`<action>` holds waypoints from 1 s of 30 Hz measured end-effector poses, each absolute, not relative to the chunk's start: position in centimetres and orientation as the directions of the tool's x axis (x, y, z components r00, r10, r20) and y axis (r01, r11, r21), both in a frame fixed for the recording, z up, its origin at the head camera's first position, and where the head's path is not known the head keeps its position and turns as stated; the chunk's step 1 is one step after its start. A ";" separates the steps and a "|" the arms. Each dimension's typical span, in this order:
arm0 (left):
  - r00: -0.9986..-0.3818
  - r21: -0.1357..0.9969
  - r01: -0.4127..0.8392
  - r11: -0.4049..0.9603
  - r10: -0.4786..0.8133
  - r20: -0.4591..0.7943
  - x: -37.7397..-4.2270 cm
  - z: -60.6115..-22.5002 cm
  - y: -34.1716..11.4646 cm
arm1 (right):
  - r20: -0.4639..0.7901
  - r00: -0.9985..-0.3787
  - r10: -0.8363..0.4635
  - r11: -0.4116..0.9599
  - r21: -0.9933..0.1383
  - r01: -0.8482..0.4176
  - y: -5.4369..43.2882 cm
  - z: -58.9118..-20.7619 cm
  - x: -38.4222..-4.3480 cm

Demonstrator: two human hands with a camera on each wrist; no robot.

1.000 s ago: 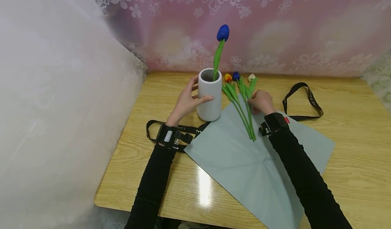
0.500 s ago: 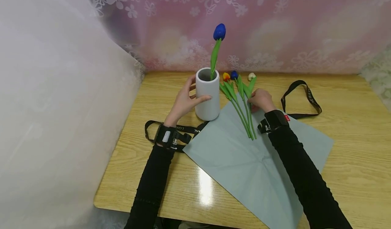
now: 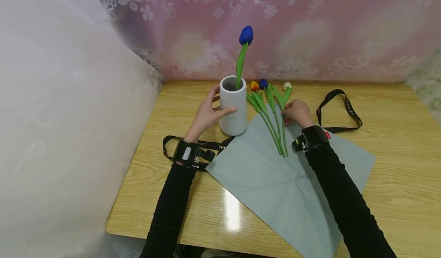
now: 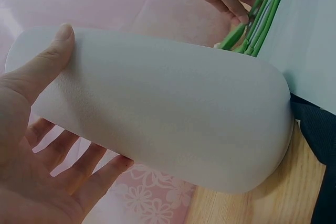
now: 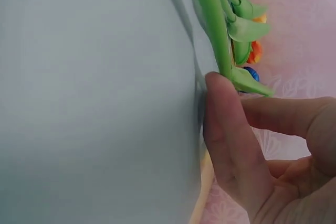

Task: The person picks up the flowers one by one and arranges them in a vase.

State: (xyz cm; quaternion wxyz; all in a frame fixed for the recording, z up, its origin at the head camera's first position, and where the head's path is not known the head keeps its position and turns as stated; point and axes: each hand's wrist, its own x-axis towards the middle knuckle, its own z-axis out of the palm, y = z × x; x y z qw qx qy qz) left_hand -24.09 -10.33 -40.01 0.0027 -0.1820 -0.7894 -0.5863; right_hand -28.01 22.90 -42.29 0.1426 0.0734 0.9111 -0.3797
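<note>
A white cylindrical vase (image 3: 234, 114) stands upright at the back of the table, with one blue tulip (image 3: 246, 35) leaning in its mouth. My left hand (image 3: 206, 114) holds the vase from the left side, thumb across its front and fingers at the back. To the right, my right hand (image 3: 298, 111) pinches the stem of a white tulip (image 3: 287, 86) between thumb and fingers. Beside it lie an orange-yellow tulip (image 3: 254, 86) and another blue tulip (image 3: 263, 84), their stems converging on a grey-blue sheet (image 3: 255, 173). In the right wrist view, green stems (image 5: 212, 19) meet the fingertips.
A black lettered ribbon (image 3: 170, 147) lies at the left, partly under the sheet. Another black ribbon (image 3: 348, 108) forms a loop at the right. A pink floral curtain (image 3: 206, 28) hangs behind the wooden table (image 3: 144, 208), and a white sheet hangs at the left.
The white tulip's head and my right hand have shifted slightly right, away from the other tulips. My left hand keeps its hold on the vase. The whole head view has drifted a little.
</note>
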 end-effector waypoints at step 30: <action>-0.935 0.930 0.282 0.238 0.287 0.210 -24.3 -40.0 -10.4 | 0.029 -0.998 0.051 0.495 -0.869 0.000 19.1 -36.7 -25.0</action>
